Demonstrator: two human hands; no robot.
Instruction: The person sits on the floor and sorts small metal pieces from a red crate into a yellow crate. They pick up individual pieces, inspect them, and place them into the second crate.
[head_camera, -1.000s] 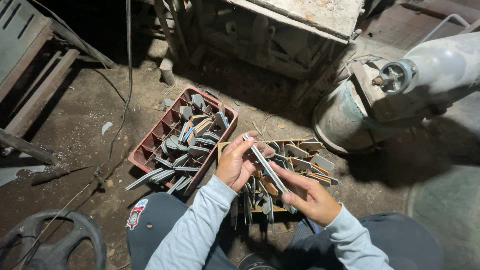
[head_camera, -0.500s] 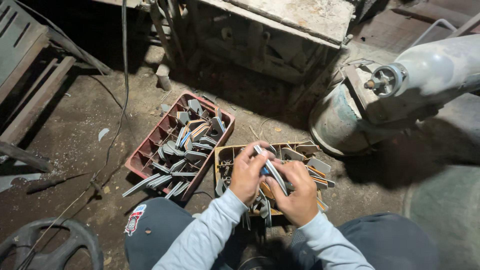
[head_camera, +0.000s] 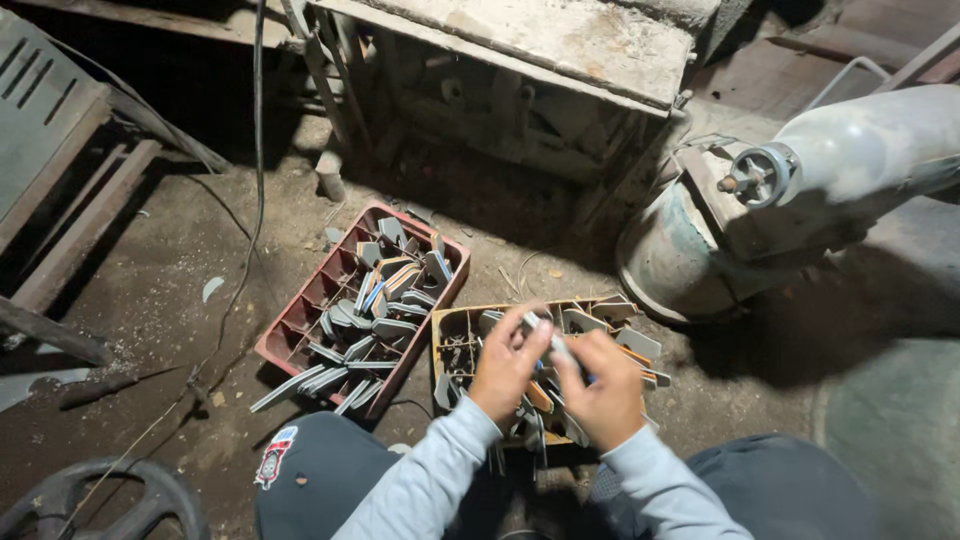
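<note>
Head view: both the left hand (head_camera: 508, 368) and right hand (head_camera: 603, 390) pinch a flat metal piece (head_camera: 553, 345) above the yellow crate (head_camera: 447, 345), while the red crate (head_camera: 300, 330) to its left already holds many pieces.

— What sort of place is this?
— A rough workshop. Dirt floor (head_camera: 150, 300), crates of metal blades (head_camera: 375, 310) left of the hands, a gas cylinder (head_camera: 860, 150) to the right, worn machinery (head_camera: 520, 90) beyond.
</note>
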